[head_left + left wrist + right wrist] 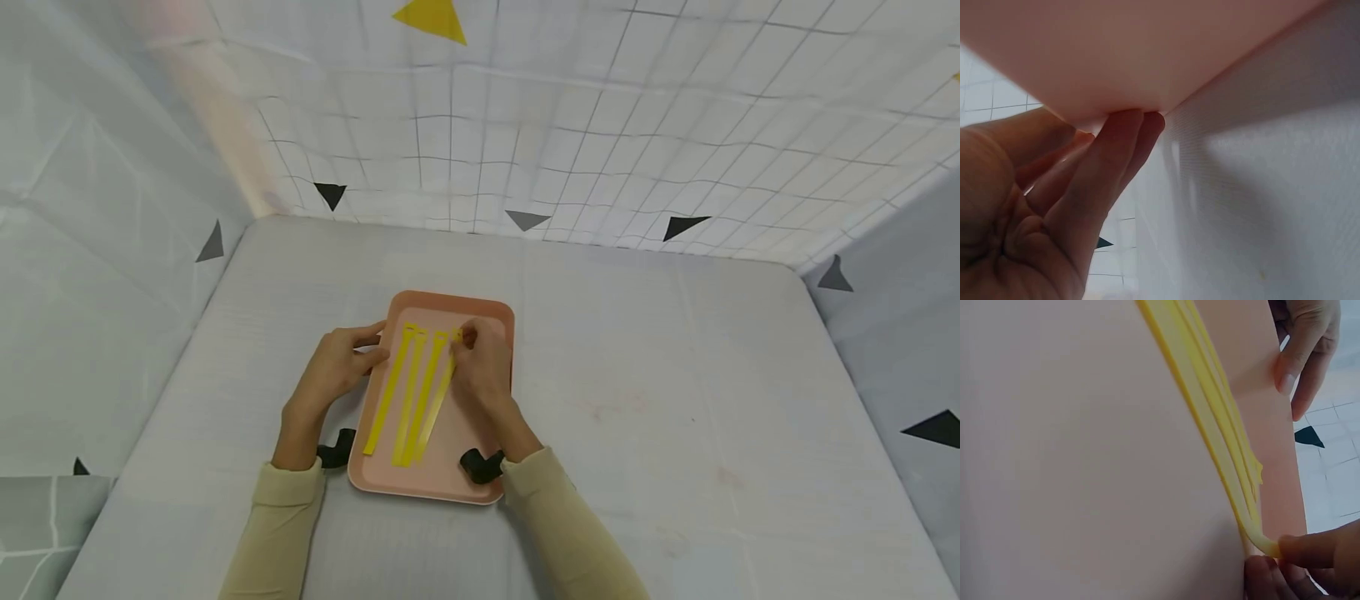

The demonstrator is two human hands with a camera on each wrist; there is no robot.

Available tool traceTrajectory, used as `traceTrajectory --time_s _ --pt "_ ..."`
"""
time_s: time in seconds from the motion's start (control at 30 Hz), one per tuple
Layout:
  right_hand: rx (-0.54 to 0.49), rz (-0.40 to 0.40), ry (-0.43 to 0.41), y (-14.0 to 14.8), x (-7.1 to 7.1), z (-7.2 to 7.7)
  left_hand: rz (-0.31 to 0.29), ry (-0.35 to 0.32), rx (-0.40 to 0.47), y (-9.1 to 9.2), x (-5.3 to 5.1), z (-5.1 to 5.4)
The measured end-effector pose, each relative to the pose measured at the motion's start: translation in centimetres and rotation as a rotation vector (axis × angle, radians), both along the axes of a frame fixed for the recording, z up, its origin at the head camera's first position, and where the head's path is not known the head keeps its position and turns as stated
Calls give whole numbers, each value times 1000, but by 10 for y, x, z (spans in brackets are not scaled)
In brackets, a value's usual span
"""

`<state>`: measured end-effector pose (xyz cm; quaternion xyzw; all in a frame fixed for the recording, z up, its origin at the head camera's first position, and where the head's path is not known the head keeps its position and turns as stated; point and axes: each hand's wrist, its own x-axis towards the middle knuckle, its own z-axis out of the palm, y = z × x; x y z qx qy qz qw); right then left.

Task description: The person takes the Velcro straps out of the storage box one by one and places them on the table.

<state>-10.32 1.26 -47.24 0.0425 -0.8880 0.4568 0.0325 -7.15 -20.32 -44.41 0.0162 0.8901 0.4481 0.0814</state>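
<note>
My left hand (333, 367) holds the left rim of a pink rectangular tray (450, 302). Its thumb lies over the edge, and in the left wrist view the fingers (1119, 134) touch the tray's outer side from below. Several flat yellow straps (386, 400) with slotted heads lie side by side in the tray, heads toward the far end. My right hand (483, 358) pinches the rightmost yellow strap (435, 412) near its head, between thumb and fingertips. In the right wrist view that strap (1260, 542) bends up into the fingers; its head is mostly hidden.
The tray rests on a white-covered table (637, 375). A gridded white sheet (562, 150) hangs behind, and grey-white sheets (112, 250) stand at the sides, marked with dark triangles. Black wrist-worn pieces (480, 467) sit near both sleeves.
</note>
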Motion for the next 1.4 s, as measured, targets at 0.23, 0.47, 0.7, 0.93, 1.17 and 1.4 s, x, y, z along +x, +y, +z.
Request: traceTrajectory --time_s 0.23,0.47,0.7,0.93,1.17,1.4 --pt "-125 -14 -5 1 1 2 -9 20 -6 0 -1 -2" --pt "-166 -13 -10 3 1 2 -24 46 -3 0 -1 -3" --pt "-295 35 -13 6 4 3 -11 21 -3 2 -1 -3" --pt "-472 90 -89 11 7 10 -10 16 -7 3 -2 -2" --pt "-530 80 -176 17 7 19 -2 5 -14 2 -2 -2" --pt "-549 93 -207 21 8 23 -5 8 -25 0 -2 -2"
